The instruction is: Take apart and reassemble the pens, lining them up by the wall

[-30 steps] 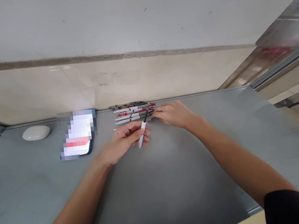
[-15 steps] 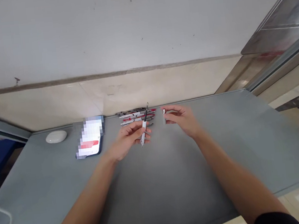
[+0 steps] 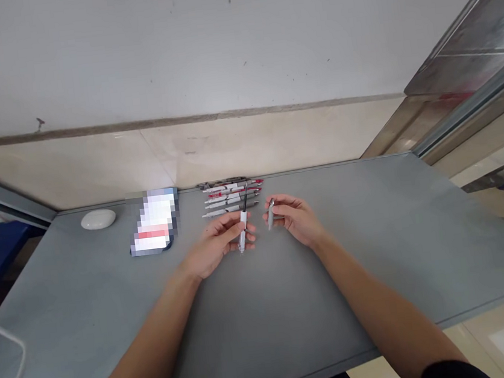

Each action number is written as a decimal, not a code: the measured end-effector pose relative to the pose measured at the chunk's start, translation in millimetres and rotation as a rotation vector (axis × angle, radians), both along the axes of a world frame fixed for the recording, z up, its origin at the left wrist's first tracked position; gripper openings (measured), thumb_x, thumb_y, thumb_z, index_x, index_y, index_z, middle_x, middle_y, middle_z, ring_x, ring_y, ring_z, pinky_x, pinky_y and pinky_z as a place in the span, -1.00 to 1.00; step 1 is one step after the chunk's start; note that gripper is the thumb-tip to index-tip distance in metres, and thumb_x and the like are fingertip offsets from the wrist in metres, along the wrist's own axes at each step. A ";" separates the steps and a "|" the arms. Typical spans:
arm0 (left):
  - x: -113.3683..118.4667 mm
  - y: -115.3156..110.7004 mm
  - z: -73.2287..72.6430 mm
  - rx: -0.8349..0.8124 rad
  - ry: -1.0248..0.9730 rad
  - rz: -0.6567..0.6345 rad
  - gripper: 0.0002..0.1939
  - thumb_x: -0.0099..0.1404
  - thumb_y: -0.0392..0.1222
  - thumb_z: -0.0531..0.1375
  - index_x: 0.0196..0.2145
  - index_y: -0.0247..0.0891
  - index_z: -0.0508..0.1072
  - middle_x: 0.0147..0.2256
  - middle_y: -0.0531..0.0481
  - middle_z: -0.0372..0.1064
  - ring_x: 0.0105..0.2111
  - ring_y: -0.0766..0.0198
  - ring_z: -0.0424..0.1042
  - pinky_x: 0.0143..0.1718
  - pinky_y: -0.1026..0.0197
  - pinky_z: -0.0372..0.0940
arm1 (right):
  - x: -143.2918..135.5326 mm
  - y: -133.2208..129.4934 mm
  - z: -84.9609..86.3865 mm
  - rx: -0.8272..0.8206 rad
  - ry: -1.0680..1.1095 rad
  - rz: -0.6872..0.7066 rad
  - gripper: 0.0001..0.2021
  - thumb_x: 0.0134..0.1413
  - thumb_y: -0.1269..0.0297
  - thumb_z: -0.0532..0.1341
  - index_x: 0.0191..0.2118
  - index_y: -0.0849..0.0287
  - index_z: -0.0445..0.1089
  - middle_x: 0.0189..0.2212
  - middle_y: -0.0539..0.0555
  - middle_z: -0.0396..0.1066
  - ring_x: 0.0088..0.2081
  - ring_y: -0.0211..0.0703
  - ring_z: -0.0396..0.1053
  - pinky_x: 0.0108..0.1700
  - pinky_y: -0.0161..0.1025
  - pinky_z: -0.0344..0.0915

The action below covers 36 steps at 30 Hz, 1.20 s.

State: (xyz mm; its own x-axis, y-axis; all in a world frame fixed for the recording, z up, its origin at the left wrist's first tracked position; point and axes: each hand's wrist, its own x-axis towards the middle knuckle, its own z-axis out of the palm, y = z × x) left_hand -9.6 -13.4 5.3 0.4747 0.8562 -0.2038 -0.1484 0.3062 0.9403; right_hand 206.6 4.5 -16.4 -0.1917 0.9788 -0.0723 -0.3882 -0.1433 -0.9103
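Near the middle of the table, my left hand [image 3: 221, 241] holds a white pen body [image 3: 242, 229] between thumb and fingers, with a dark refill [image 3: 245, 201] sticking up out of its top. My right hand [image 3: 292, 216] pinches a grey pen barrel piece [image 3: 270, 215] with a shiny metal tip pointing up. The two pieces are apart, a short gap between them. Just behind my left hand lies a row of several pens [image 3: 230, 196], white, red and dark, side by side near the back edge.
A phone [image 3: 154, 221] with a lit, blurred screen lies left of the pens on the grey table [image 3: 268, 333]. Farther left is a white oval object [image 3: 98, 219]. A white cable [image 3: 20, 367] curves at the lower left. The wall [image 3: 229, 149] rises behind the table.
My right hand has moved left and slightly down, bringing the grey barrel piece closer to the white pen body. My left hand keeps its hold, nearly in place. The view has shifted slightly.
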 end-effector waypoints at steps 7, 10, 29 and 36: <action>-1.7 3.7 0.8 0.047 0.065 -0.020 -0.69 0.30 -0.04 0.23 -0.08 -0.26 0.43 -0.22 -0.09 0.44 -0.25 0.21 0.46 -0.18 0.08 0.38 | 0.8 1.1 -0.3 0.027 0.001 -0.021 -0.86 -0.08 0.31 0.36 -0.31 0.06 0.54 -0.30 -0.03 0.46 -0.34 -0.19 0.50 -0.27 -0.18 0.47; -1.1 8.1 5.8 0.125 0.159 -0.051 -0.71 0.31 -0.03 0.21 -0.11 -0.26 0.43 -0.23 -0.10 0.45 -0.29 0.23 0.46 -0.22 0.12 0.35 | -0.7 0.3 4.1 0.054 0.026 -0.083 -0.88 -0.08 0.31 0.37 -0.32 0.05 0.52 -0.30 -0.04 0.47 -0.33 -0.20 0.49 -0.26 -0.18 0.47; 2.0 35.0 27.5 0.458 0.611 -0.234 -0.60 0.32 0.10 0.12 -0.01 -0.16 0.46 -0.30 -0.04 0.43 -0.32 0.20 0.42 -0.24 0.15 0.34 | 2.9 3.1 22.0 0.101 0.180 -0.601 -0.85 -0.08 0.28 0.36 -0.32 0.03 0.43 -0.26 -0.06 0.42 -0.27 -0.27 0.46 -0.27 -0.27 0.46; 3.9 35.8 26.2 0.504 0.609 -0.248 -0.64 0.32 0.05 0.14 -0.02 -0.12 0.50 -0.32 -0.02 0.47 -0.33 0.20 0.43 -0.28 0.19 0.32 | 4.4 4.2 21.3 0.101 0.178 -0.649 -0.83 -0.10 0.25 0.36 -0.32 0.02 0.41 -0.24 -0.06 0.42 -0.26 -0.27 0.45 -0.22 -0.25 0.47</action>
State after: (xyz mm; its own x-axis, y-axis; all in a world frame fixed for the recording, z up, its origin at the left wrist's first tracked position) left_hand -5.7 22.4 31.5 0.5924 0.7987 -0.1056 0.4472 -0.2170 0.8677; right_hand 211.0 8.7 4.9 0.4362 0.8998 0.0040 -0.5118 0.2517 -0.8214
